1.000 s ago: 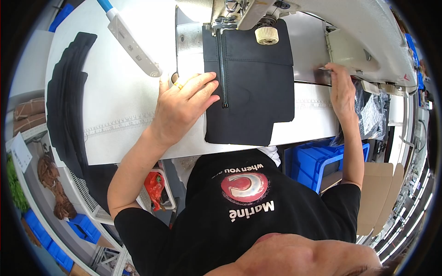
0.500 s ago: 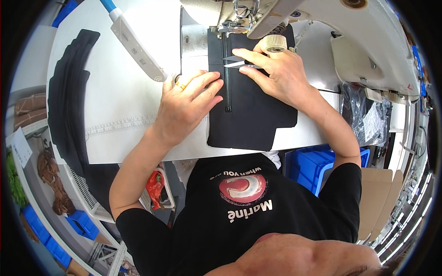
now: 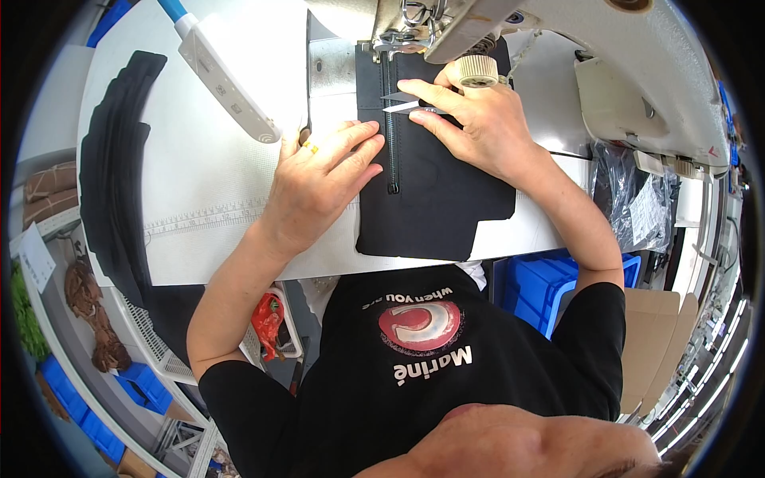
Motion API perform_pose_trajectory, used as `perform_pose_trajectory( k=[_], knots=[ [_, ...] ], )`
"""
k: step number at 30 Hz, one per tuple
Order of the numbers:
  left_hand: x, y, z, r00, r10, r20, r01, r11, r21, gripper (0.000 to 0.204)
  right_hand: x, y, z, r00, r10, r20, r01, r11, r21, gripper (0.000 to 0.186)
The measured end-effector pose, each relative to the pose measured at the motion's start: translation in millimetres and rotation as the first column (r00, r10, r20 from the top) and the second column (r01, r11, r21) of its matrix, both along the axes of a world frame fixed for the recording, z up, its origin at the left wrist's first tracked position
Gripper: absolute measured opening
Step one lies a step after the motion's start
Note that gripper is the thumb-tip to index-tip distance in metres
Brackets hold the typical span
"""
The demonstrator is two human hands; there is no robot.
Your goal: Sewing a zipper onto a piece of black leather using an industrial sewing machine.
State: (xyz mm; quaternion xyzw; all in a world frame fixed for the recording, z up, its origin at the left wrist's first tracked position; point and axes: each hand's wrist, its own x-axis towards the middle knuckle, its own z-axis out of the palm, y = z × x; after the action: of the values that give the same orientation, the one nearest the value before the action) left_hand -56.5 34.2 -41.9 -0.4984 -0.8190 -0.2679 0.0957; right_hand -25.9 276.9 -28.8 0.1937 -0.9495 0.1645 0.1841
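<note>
A black fabric piece [image 3: 446, 191] with a zipper [image 3: 392, 159] lies under the sewing machine's presser foot [image 3: 386, 54]. My right hand [image 3: 486, 127] grips small pointed scissors [image 3: 402, 105], their blades lying across the upper part of the zipper, below the needle area. My left hand [image 3: 323, 175], a ring on one finger, rests open with its fingertips at the fabric's left edge, beside the zipper.
A pale lamp arm [image 3: 227, 80] angles over the white table [image 3: 199, 175]. Dark fabric strips [image 3: 111, 159] are stacked at left. Plastic bags [image 3: 629, 199] lie at right. A blue crate [image 3: 526, 279], cardboard [image 3: 645, 342] and white baskets [image 3: 151, 334] sit below the table.
My right hand has swung left from the machine's right side onto the fabric, bringing the scissors over the zipper, and has since held nearly still. My left hand stays about where it was.
</note>
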Motion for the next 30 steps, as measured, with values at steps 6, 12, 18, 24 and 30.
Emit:
perform_pose_trajectory(
  k=[6, 12, 18, 24, 30],
  knots=[
    [1.0, -2.9, -0.6, 0.999, 0.005, 0.044, -0.006, 1.0, 0.012, 0.033, -3.0, -1.5, -5.2, 0.997, 0.064, -0.041, -0.064, 0.998, 0.003, 0.034],
    [-3.5, -3.1, 2.6, 1.0, -0.023, -0.018, 0.024, 1.0, 0.015, 0.028, -5.1, -3.5, -9.3, 0.989, 0.12, -0.081, -0.11, 0.986, 0.123, 0.031],
    [-2.9, -2.9, 2.0, 0.998, -0.016, -0.059, 0.017, 1.0, 0.007, 0.026, -11.8, -2.5, -6.6, 0.994, -0.071, 0.088, 0.087, 0.977, -0.193, 0.019],
    [-7.2, -1.8, 3.7, 0.985, 0.024, 0.169, -0.041, 0.995, 0.095, 0.026, -8.1, -0.4, -8.4, 0.996, -0.072, 0.059, 0.087, 0.945, -0.315, 0.02],
    [-32.0, 25.3, 3.0, 0.954, 0.114, 0.277, -0.184, 0.952, 0.244, 0.028, -4.3, 6.2, -1.3, 0.975, -0.111, 0.194, 0.176, 0.914, -0.366, 0.028]
  ],
)
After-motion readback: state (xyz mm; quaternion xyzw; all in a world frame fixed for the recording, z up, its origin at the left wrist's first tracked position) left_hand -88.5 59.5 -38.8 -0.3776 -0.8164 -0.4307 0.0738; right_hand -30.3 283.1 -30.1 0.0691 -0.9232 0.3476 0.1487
